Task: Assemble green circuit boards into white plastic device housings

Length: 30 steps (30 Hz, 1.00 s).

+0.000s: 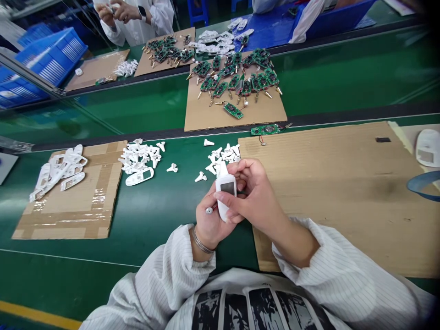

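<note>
Both my hands meet over the green bench just in front of me, around a small white plastic device housing (226,187) with a grey window on its face. My left hand (209,220) cups it from below, fingers closed on its lower end. My right hand (249,192) wraps it from the right, thumb pressed across its front. Just beyond the hands lies a heap of small white plastic tips (224,155), with a few strays (200,177) to the left.
A large cardboard sheet (343,183) lies to my right; another (75,197) at left carries white housing shells (57,169) and a pile of white parts (140,158). Green circuit boards (237,78) cover cardboard (264,112) across the belt. Another person's hands (117,11) work at the far side, beside blue crates (48,55).
</note>
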### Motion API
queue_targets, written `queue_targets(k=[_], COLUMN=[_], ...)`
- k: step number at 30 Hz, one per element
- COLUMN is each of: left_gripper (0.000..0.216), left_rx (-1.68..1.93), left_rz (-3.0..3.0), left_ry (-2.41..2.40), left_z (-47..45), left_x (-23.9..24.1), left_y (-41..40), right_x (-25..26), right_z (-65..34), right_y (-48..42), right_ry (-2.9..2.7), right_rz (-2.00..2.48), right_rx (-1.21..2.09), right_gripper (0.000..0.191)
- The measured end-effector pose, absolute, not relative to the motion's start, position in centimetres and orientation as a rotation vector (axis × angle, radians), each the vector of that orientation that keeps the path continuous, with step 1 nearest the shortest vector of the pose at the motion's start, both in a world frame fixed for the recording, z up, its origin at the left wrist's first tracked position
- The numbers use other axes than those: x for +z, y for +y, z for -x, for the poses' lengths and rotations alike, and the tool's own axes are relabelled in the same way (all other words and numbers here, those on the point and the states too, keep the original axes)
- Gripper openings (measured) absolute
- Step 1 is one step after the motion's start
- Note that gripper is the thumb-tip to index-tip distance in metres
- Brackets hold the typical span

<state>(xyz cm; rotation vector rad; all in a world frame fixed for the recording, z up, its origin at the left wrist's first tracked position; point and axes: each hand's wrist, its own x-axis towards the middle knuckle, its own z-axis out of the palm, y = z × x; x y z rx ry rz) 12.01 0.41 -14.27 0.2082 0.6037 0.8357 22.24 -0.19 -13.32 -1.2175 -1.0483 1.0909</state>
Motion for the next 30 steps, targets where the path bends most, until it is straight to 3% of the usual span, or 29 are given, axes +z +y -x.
queue_targets(k=[9,13,19,25,30], left_gripper=[0.02,0.036,0.031,0.03,0.036], left_rx=[0.789,0.94,1.094,1.168,1.355], left_rz=[-0.253,-0.347,-0.462,-0.563,-0.707], left_ry=[0.477,0.506,0.506,0.447,0.556], left_z=[-10.7,-9.7,-9.6,-8.8,-8.0], left_x=[-14.5,-14.3,-14.6,-15.4,-15.9], left_y=[1.5,3.1,4.1,4.9,5.9], right_x=[-13.2,-13.6,-12.1,-13.6,-16.5], right_z=[-25.0,-26.0,-26.9,-29.3,-31.8], right_y=[1.0,1.6,0.4,-0.2,2.8], right_ry=[-1.121,-1.119,-1.5,-2.009,-2.047], right_rz=[1.051,1.141,1.213,1.315,1.421], right_rx=[1.315,1.109,0.865,0.848,0.821], right_gripper=[0.033,0.027,0.01,0.018,0.021])
